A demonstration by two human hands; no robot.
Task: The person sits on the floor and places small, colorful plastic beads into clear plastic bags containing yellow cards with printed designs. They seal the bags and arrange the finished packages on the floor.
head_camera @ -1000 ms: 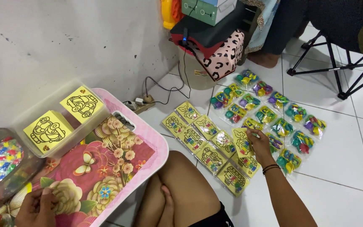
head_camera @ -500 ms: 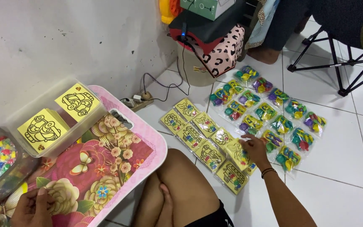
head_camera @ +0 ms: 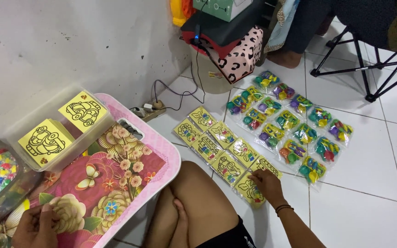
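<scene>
Yellow card packets (head_camera: 226, 154) lie in two slanted rows on the white floor tiles, and the right hand (head_camera: 267, 183) rests fingers-down on the nearest ones, grasping none that I can see; a flat, light press should keep them from sliding out of line. Beyond them, clear bags (head_camera: 295, 126) of bright coloured pieces form three rows, while the left hand (head_camera: 36, 225) curls loosely on the floral pink table (head_camera: 161, 158), beside a clear box (head_camera: 60, 128) with two yellow line-drawing cards.

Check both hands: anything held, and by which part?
Nothing clearly held. Right hand lies flat, fingers pressing the nearest yellow card packet on the floor. Left hand rests on the floral tray; any hold there cannot be told.
</scene>
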